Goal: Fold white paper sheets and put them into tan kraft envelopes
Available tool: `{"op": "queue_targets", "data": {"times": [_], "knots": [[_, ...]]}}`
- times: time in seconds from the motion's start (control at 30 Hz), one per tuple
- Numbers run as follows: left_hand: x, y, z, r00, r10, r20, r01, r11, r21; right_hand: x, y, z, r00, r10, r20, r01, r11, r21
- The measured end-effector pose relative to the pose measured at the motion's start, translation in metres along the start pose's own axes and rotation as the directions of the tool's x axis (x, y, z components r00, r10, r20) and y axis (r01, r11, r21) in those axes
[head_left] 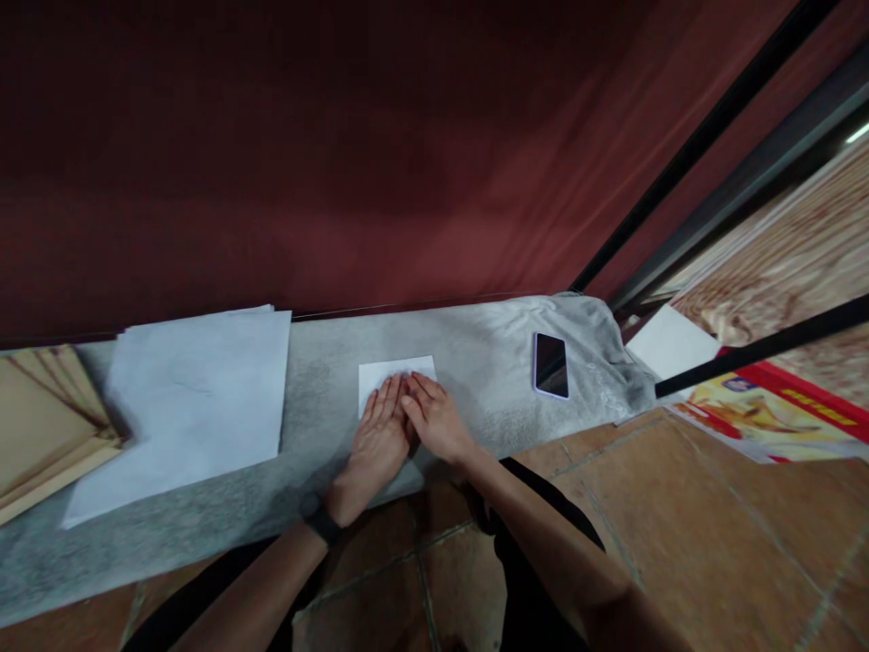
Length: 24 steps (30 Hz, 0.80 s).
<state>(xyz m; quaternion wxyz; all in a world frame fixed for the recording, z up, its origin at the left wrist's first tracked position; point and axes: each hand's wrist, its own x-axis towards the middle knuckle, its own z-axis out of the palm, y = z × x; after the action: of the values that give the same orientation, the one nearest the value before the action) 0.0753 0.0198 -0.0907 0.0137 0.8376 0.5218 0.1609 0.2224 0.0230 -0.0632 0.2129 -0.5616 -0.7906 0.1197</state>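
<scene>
A small white paper (380,369) lies on the grey cloth-covered surface (319,362), partly hidden under both hands. My left hand (381,433) rests flat on it, fingers stretched out and close beside each other, with a dark band on the wrist. Touching its fingertips from the right, my right hand (436,418) also lies on the paper with its fingers extended. Neither hand grasps anything that shows.
Large white sheets (204,398) lie to the left, beside a stack of brown envelopes or boards (47,417). A phone (550,366) lies to the right. A red and yellow box (780,407) is on the tiled floor (679,525). Behind stands a dark red panel (380,181).
</scene>
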Motion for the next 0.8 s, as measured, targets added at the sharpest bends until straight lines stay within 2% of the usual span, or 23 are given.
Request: {"op": "queue_targets", "data": {"times": [0.07, 0.2, 0.5, 0.8], "knots": [[-0.007, 0.001, 0.005, 1.000, 0.028, 0.012, -0.028, 0.999, 0.039, -0.008, -0.004, 0.010, 0.998, -0.043, 0.039, 0.044, 0.999, -0.021], [-0.015, -0.003, 0.006, 1.000, 0.025, 0.003, -0.025, 0.996, 0.083, -0.020, -0.004, 0.019, 0.998, -0.025, 0.054, 0.031, 0.994, -0.107], [-0.021, -0.009, -0.003, 0.998, -0.057, -0.007, 0.057, 0.994, 0.092, -0.031, 0.008, 0.020, 1.000, -0.021, -0.013, 0.018, 0.973, -0.232], [-0.025, -0.017, -0.009, 0.983, -0.173, -0.057, 0.178, 0.981, 0.084, -0.035, 0.018, 0.017, 0.997, 0.050, -0.067, -0.067, 0.958, -0.279]]}}
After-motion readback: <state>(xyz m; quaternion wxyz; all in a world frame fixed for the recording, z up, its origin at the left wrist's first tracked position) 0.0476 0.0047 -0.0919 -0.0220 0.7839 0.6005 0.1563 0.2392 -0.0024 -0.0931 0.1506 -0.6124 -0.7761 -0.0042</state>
